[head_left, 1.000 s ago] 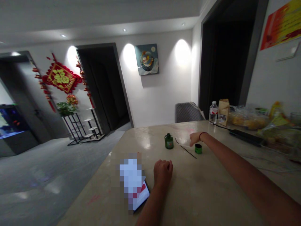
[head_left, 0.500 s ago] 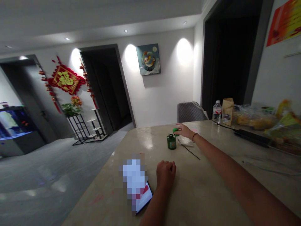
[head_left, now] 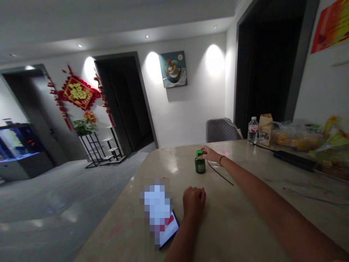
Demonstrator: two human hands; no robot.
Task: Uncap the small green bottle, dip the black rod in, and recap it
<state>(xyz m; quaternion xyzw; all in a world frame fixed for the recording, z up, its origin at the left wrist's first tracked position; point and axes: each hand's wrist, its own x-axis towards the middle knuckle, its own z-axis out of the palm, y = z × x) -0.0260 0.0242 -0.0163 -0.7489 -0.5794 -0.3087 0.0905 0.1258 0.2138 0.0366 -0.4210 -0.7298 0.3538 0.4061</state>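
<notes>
Green pair: the green cap (head_left: 199, 153) sits on the neck of the green bottle (head_left: 200, 166), which stands upright about mid-desk, ahead of me on the desk (head_left: 245, 218).
Right hand: my right hand (head_left: 212, 154) reaches far out over the desk, its fingers (head_left: 205, 150) pinched narrow on the green cap from the right.
Left hand: my left hand (head_left: 194, 202) lies on the desk close to me, fingers curled into a fist; I see nothing inside it.
Change, cap: a second ago it lay on the desk right of the black stick (head_left: 220, 174), beside my right hand; half a second ago it was lifted just above the bottle; now it is on the bottle's top.
Change, bottle: none, it stands where it stood, just left of the stick.
Change, left hand: none, the same fist by the phone (head_left: 170, 231).
Stick: flat on the desk, its far end under my right wrist.
Phone: flat, just left of my left hand, near the desk's edge.
Count: two hands, one green bottle, one green cap, one black stick, one phone, one water bottle (head_left: 253, 130), one paper bag (head_left: 265, 129).
Far end: water bottle and paper bag stand side by side, well apart from the green bottle.
</notes>
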